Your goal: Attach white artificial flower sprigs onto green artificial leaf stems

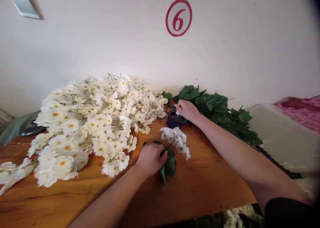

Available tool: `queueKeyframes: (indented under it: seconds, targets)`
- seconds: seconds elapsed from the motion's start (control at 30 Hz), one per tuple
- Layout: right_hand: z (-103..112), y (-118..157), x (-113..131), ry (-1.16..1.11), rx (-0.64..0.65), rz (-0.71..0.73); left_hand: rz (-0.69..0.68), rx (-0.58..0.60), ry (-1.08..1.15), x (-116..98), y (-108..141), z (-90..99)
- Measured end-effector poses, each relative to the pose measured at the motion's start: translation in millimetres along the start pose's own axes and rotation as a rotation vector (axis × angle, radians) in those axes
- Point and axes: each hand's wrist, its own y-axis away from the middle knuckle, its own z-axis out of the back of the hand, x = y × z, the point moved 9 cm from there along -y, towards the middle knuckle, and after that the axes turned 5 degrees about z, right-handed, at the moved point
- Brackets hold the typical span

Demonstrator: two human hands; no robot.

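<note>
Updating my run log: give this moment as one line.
left hand: holding leaves | right hand: at blue container | flower pile: table's left

Dark-green leaf sprig near centre, partly covered, leaves drooping nearward. White blossom spray just beyond, slanting right. Round dark-blue tub farther, upright.

Apparently a flower workshop
White blossoms and green leaves heaped on a table, numbered wall behind.

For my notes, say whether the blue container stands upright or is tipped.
Upright: the blue container stands with its dark top facing up.
</note>
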Motion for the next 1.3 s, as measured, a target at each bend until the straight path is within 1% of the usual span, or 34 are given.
queueKeyframes:
  seconds: [0.17, 0.3, 0.37, 0.47, 0.57, 0.63, 0.67, 0.73, 0.77, 0.83, 0.87, 0.93, 1.03, 1.1, 1.2, 1.3]
  targets:
    - [1.6, 4.3, 4.4, 0.002, 0.014, 0.002, -0.008, -0.008, -0.024, -1.2, 1.3, -0.3]
    - [-2.1, 7.8, 7.9, -0.003, 0.032, 0.013, -0.012, 0.008, -0.022, -2.0, 2.3, 0.1]
    - [0.8, 8.9, 6.2, -0.005, 0.02, 0.007, -0.017, 0.004, -0.017, -2.3, 2.9, 1.8]
    - [18.6, 9.1, -1.2, -0.019, -0.047, -0.027, -0.024, -0.002, -0.005, -2.4, 3.4, 3.3]
    - [47.8, 9.2, -9.0, -0.06, -0.166, -0.046, -0.008, -0.013, 0.036, -0.5, 2.6, 3.7]
    - [64.2, 10.4, -12.6, -0.083, -0.249, -0.051, 0.051, -0.007, 0.08, 4.7, 0.7, 1.9]
    - [69.0, 11.6, -14.6, -0.089, -0.284, -0.062, 0.097, 0.005, 0.101, 8.6, -0.5, 0.1]
    - [67.2, 13.9, -18.1, -0.097, -0.293, -0.094, 0.191, 0.048, 0.123, 16.2, -2.6, -4.7]
    - [60.7, 14.7, -18.7, -0.097, -0.263, -0.102, 0.221, 0.074, 0.123, 18.4, -3.4, -6.8]
    - [45.7, 17.3, -19.3, -0.091, -0.2, -0.113, 0.234, 0.122, 0.116, 19.0, -4.9, -8.8]
    - [41.1, 19.6, -20.3, -0.086, -0.199, -0.122, 0.22, 0.143, 0.111, 17.5, -5.3, -8.8]
    - [40.1, 25.8, -24.0, -0.085, -0.26, -0.149, 0.144, 0.175, 0.104, 11.1, -5.5, -6.8]
    - [45.2, 35.8, -28.3, -0.126, -0.347, -0.178, -0.032, 0.162, 0.107, -2.5, -3.4, 1.8]
    - [51.4, 44.5, -29.8, -0.166, -0.415, -0.211, -0.115, 0.148, 0.118, -7.4, -0.9, 6.5]
    - [61.4, 64.2, -29.1, -0.253, -0.541, -0.304, -0.14, 0.202, 0.124, -6.0, 1.6, 2.9]
    - [65.8, 89.0, -19.5, -0.401, -0.63, -0.369, -0.129, 0.24, 0.106, -4.5, 1.9, -2.9]
